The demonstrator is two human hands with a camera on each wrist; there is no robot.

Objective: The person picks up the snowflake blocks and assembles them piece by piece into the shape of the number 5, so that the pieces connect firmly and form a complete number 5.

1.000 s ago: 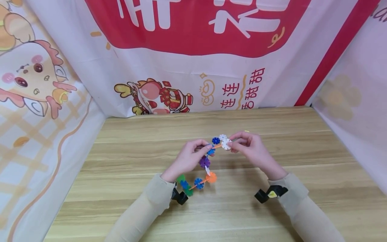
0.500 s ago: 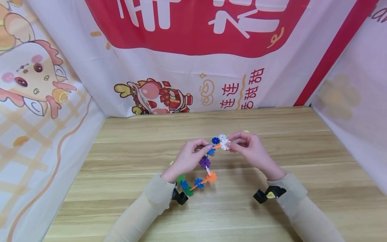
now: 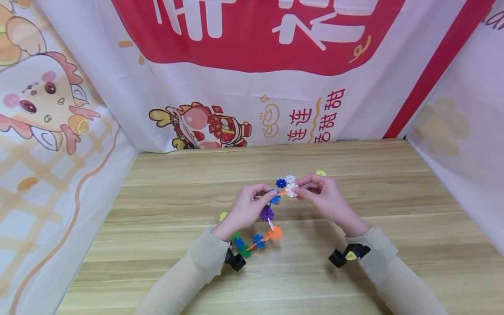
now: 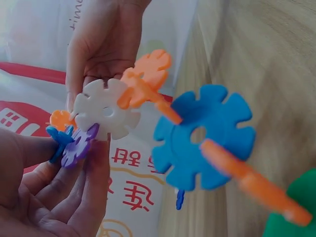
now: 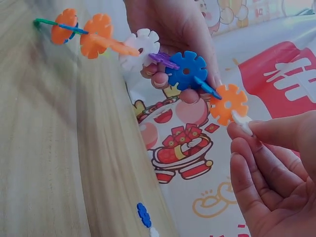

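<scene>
A chain of slotted plastic snowflake discs hangs between my hands. My left hand (image 3: 246, 205) pinches it at a blue disc (image 5: 186, 70). The thumb and fingers of my right hand (image 3: 324, 199) pinch a white disc (image 3: 292, 190) at the chain's upper end. In the right wrist view this white disc is edge-on against an orange disc (image 5: 228, 104), which joins the blue one. Below my left hand the chain runs through a purple disc (image 3: 267, 213), a pale one, a lower orange disc (image 3: 275, 233) and a lower blue disc (image 3: 258, 240) to green pieces partly hidden by the left wrist.
Loose on the wooden table (image 3: 189, 175), beyond the hands, lie a dark blue disc (image 3: 281, 183) and another white disc (image 3: 290, 179). One yellow disc (image 3: 320, 173) lies behind my right hand, another yellow disc (image 3: 223, 216) beside my left wrist. Printed cloth (image 3: 220, 87) walls the back and sides.
The right hand has shifted slightly left and toward me with the white disc. Both yellow discs now show more. The left hand keeps its pinch, and the chain has sunk a little.
</scene>
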